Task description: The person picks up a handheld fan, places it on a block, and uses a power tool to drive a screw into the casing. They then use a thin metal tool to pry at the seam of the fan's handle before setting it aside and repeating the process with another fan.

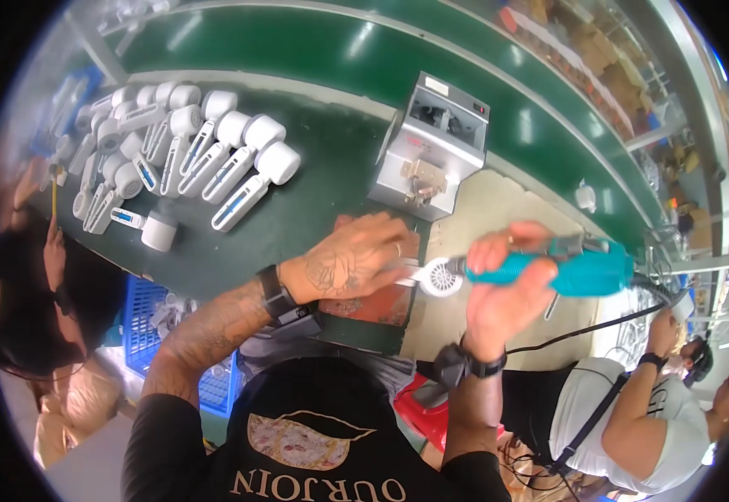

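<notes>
So the biggest thing here is the green bench (pixel 323 192), with a big bunch of white handheld fans (pixel 174 163) piled up toward its far left corner, lots of them leaning on each other. One short-handled one lies a bit apart from the pile, closer to the near edge. There's a pale board (pixel 507 188) along the bench's right edge, and a co-worker (pixel 624 410) in a white top past the near right corner. A boxy grey machine (pixel 431 149) stands by the far edge, about where the green meets the pale board. Below the near edge, over on the left, is a blue basket (pixel 138 314) with white bits in it.

Next size down is the teal power driver (pixel 595 269), lying sideways over the pale board with a cable running off its back end. The right hand (pixel 507 293) is wrapped around its front half. A reddish pad (pixel 364 311) lies at the near right corner of the green, and the left hand (pixel 352 259) is over it, fingers blurry but pinched on the handle of one small white fan (pixel 442 279). That fan's round grille pokes out past the pad's right side, right at the driver's nose. Can't tell if they're touching.
</notes>
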A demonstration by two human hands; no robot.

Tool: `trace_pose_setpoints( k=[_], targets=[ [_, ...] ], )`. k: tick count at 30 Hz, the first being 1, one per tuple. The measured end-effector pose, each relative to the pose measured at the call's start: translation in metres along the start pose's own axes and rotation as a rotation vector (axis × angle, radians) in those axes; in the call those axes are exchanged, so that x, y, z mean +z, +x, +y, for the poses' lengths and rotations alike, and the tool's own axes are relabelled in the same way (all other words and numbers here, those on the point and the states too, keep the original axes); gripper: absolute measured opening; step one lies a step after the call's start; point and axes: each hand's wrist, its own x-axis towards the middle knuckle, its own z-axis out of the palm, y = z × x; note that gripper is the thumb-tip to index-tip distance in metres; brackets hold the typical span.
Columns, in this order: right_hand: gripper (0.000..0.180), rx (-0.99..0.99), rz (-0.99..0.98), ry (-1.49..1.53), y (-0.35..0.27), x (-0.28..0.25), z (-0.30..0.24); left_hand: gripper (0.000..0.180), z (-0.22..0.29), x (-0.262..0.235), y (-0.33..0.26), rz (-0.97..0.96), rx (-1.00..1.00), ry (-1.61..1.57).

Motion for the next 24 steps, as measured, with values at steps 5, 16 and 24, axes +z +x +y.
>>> trace_pose_setpoints(
  k=[5, 16, 24],
  targets=[
    [0.037, -0.06, 0.002, -0.242, 0.047, 0.034, 0.039, 0.04, -0.005, 0.004, -0.008, 0.041, 0.027, -0.002],
    [0.026, -0.009, -0.039, -0.303, 0.052, 0.036, 0.079, 0.042, -0.006, 0.003, -0.007, 0.082, -0.077, -0.055],
    [0.034, 0.102, -0.026, -0.239, 0.014, 0.016, 0.036, 0.038, -0.008, 0.003, -0.002, 0.128, -0.033, -0.064]
  ],
)
